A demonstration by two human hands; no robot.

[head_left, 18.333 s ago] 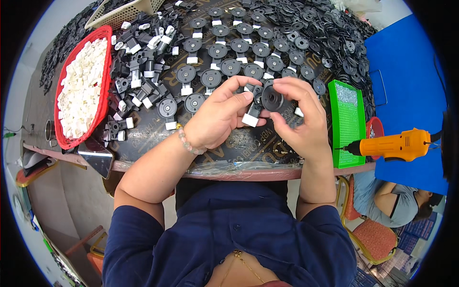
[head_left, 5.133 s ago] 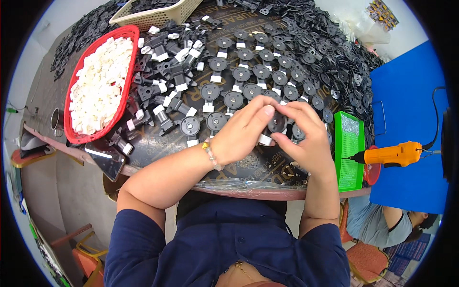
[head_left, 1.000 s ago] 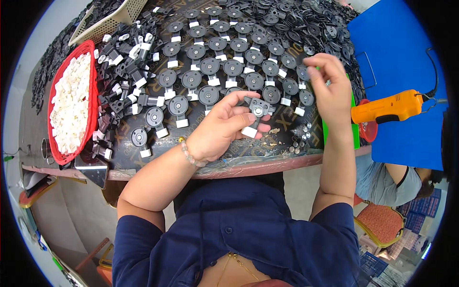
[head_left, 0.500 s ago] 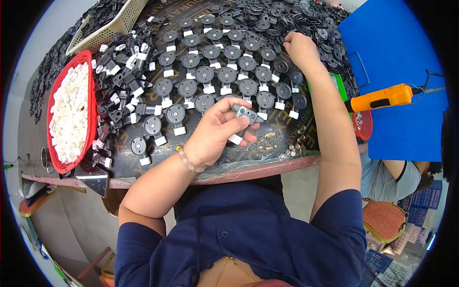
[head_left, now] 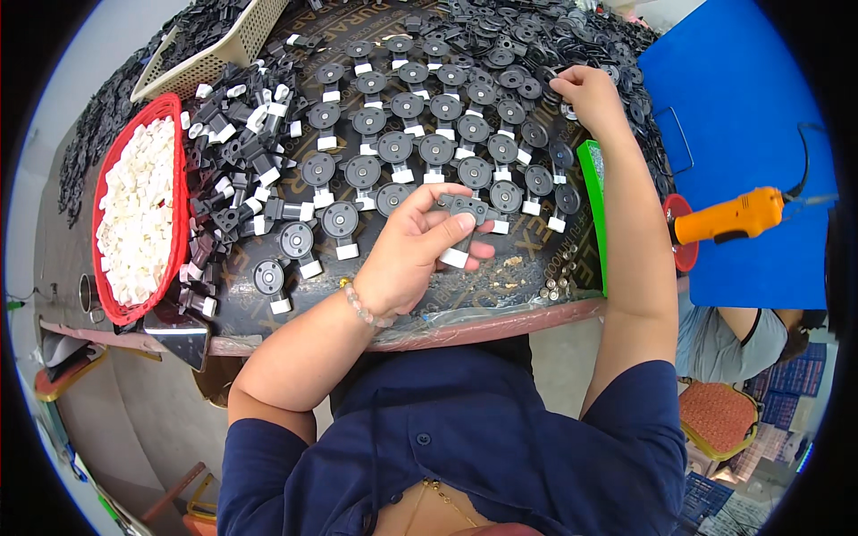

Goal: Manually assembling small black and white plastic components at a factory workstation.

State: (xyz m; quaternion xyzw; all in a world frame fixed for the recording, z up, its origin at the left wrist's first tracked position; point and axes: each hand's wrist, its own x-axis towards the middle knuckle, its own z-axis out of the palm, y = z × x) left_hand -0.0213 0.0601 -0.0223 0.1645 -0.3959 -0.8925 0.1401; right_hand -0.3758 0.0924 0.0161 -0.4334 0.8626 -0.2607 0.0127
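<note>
My left hand [head_left: 402, 246] is closed around a dark grey plastic bracket [head_left: 467, 211] with small holes and a white tip [head_left: 454, 258]. My thumb presses on its face, above the near part of the table. At the far right, my right hand [head_left: 590, 100] is pinched at the edge of a heap of black plastic discs [head_left: 617, 76]. A dark disc [head_left: 551, 77] shows at its fingertips, partly hidden. Between and beyond my hands, rows of assembled pieces [head_left: 394, 148], each a dark disc on a stem with a white end, lie on the dark table [head_left: 411, 304].
At left, a red basket [head_left: 179, 192] holds white caps beside a pile of black stems with white ends [head_left: 234, 170]. Behind them stands a beige crate [head_left: 192, 76]. Right: green tray [head_left: 594, 201], red bowl [head_left: 685, 255], orange electric screwdriver [head_left: 737, 217], blue panel [head_left: 742, 107]. Small metal parts [head_left: 556, 288] lie near the edge.
My right hand has shifted slightly right at the heap, and a disc now shows at its fingertips. The bracket in my left hand has turned a little. The whole view has shifted slightly.
</note>
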